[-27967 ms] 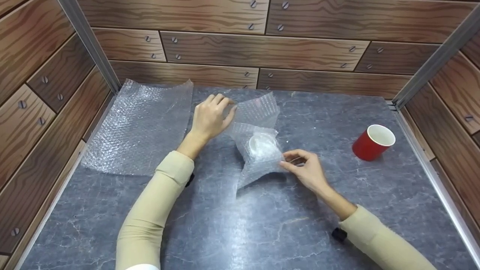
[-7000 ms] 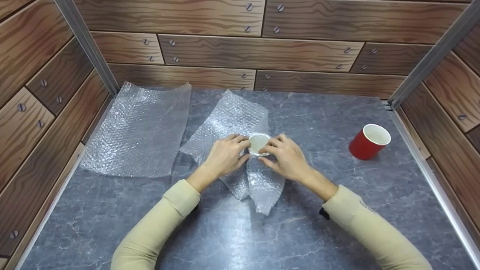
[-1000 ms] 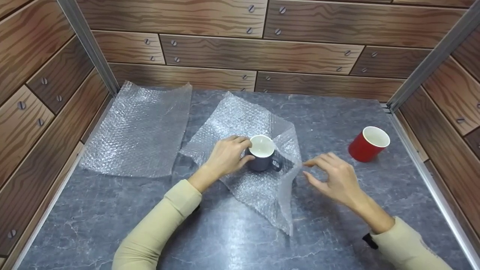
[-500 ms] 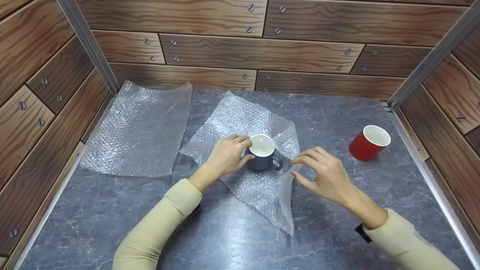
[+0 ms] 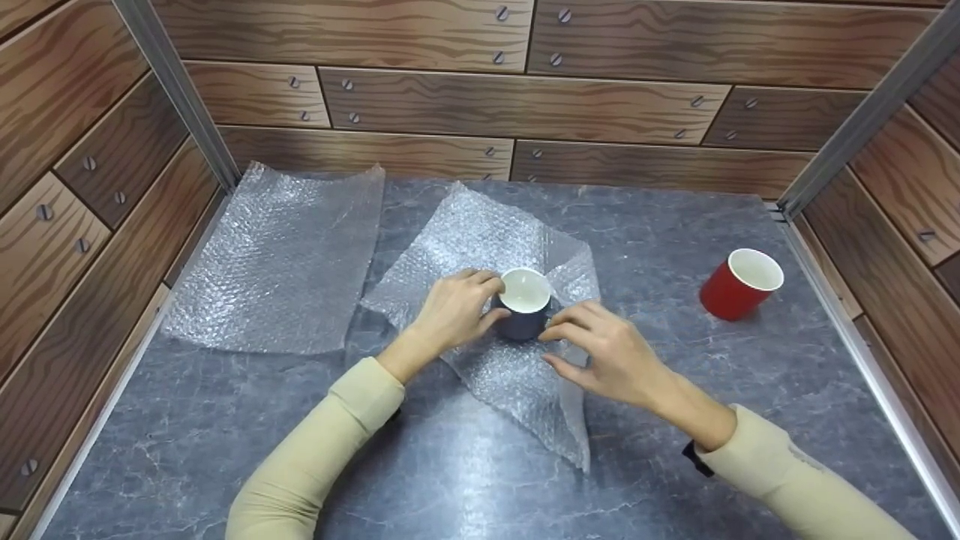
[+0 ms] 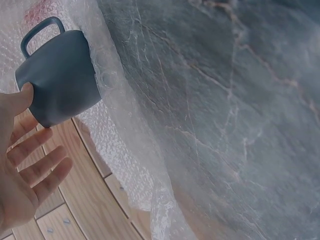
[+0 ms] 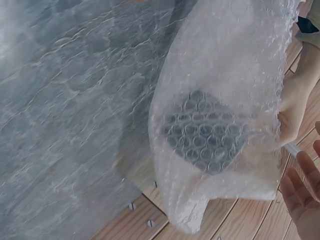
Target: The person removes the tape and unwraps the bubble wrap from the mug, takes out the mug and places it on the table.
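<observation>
A dark blue-grey mug (image 5: 523, 319) with a white inside stands upright on a sheet of bubble wrap (image 5: 480, 225). My left hand (image 5: 454, 311) holds the mug by its left side near the rim. In the left wrist view the thumb of that hand (image 6: 17, 165) lies against the mug (image 6: 62, 80), whose handle shows. At the mug's right, by its handle, is my right hand (image 5: 611, 356), thumb and fingers apart; it hides the handle in the head view. Through the bubble wrap (image 7: 225, 60), the right wrist view shows the mug (image 7: 205, 140) blurred, with my right hand (image 7: 302, 202) beside it.
A second bubble wrap sheet (image 5: 277, 262) lies flat at the left. A red mug (image 5: 741, 285), white inside, stands at the right. Wood-patterned walls (image 5: 420, 105) and metal posts (image 5: 176, 90) bound the grey marbled table (image 5: 420, 465).
The bubble wrap, around the mug earlier, now lies spread beneath it. Over the last second my right hand has moved left from the wrap's right edge to the mug. The left hand keeps its place.
</observation>
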Demonstrator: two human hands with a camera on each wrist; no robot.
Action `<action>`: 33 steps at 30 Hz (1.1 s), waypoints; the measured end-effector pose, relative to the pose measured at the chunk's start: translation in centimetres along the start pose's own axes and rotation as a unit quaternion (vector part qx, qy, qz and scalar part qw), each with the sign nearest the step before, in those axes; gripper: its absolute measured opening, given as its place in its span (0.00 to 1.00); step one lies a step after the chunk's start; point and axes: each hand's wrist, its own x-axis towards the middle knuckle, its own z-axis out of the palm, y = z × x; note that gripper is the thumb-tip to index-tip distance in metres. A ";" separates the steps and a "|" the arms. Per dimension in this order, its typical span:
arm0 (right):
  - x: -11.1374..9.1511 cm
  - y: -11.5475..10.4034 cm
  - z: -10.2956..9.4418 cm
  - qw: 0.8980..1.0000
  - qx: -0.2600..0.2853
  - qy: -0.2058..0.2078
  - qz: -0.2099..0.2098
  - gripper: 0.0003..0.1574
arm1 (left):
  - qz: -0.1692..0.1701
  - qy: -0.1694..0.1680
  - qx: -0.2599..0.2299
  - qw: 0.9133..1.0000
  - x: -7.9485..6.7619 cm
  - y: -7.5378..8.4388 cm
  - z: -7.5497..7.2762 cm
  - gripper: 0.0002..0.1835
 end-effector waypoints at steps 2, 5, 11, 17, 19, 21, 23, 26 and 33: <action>0.1 -0.1 0.4 1.000 0.004 -0.005 -0.008 0.19 | 0.000 -0.001 0.003 1.000 0.0 0.0 0.0 0.19; 0.2 -0.2 0.9 1.000 0.011 -0.022 -0.010 0.20 | 0.000 0.000 0.008 1.000 0.0 0.1 0.0 0.19; -0.1 0.0 1.8 0.999 0.012 -0.052 0.003 0.20 | 0.002 0.002 0.015 1.000 0.0 0.1 -0.1 0.19; -0.6 0.4 1.9 0.998 -0.003 -0.066 0.025 0.20 | 0.007 0.009 0.009 1.000 -0.1 0.0 0.0 0.19; -0.7 0.6 1.8 0.997 -0.013 -0.069 0.032 0.21 | 0.008 0.011 0.007 1.000 0.0 0.0 0.0 0.19; -0.9 0.8 1.6 0.996 -0.022 -0.072 0.038 0.22 | 0.009 0.011 0.006 1.000 0.0 0.0 0.0 0.19; -1.1 1.0 1.3 0.996 -0.030 -0.075 0.043 0.23 | 0.010 0.010 0.005 1.000 0.0 0.0 0.0 0.19; -1.5 1.4 0.9 0.995 -0.040 -0.078 0.050 0.24 | 0.009 0.006 0.005 1.000 0.0 0.0 -0.1 0.19; -2.4 2.2 -0.3 0.990 -0.057 -0.096 0.081 0.26 | 0.005 0.007 -0.002 1.000 0.0 0.0 0.0 0.19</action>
